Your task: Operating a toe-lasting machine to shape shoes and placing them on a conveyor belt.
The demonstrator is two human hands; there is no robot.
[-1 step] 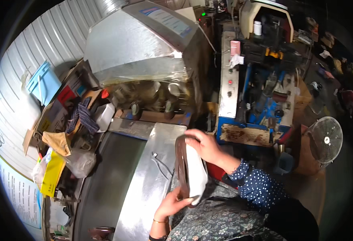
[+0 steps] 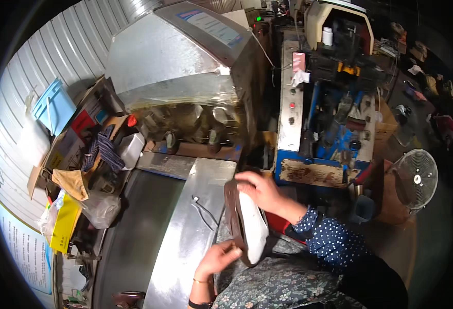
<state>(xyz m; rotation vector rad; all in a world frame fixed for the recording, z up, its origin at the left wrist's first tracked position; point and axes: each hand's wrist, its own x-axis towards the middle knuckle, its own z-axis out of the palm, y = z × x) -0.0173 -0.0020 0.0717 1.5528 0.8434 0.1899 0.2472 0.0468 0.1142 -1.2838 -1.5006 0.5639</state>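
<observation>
A brown shoe (image 2: pixel 232 211) with a pale white underside (image 2: pixel 253 226) is tilted on its side in front of my body. My right hand (image 2: pixel 262 191) grips its far end, the thumb over the white face and the fingers round the brown part. At the near end my left hand (image 2: pixel 220 259) pinches the brown edge with thumb and fingertips. Beside the shoe, a slim grey two-handled tool that looks like pincers (image 2: pixel 204 212) lies on the shiny metal tabletop (image 2: pixel 177 257). A dark reddish-brown shoe (image 2: pixel 128 299) shows at the lower edge.
A metal-hooded machine (image 2: pixel 175 62) stands ahead, with shoe-like shapes at its opening. A dark conveyor belt (image 2: pixel 134 232) runs left of the tabletop. Further left is a cluttered shelf with a blue bucket (image 2: pixel 54 107) and yellow box (image 2: pixel 66 222). A blue machine (image 2: pixel 309 172) and round fan (image 2: pixel 417 179) stand right.
My left thumb has come off the white underside to the brown edge, and the left hand has shifted slightly left. My right hand keeps its hold on the far end.
</observation>
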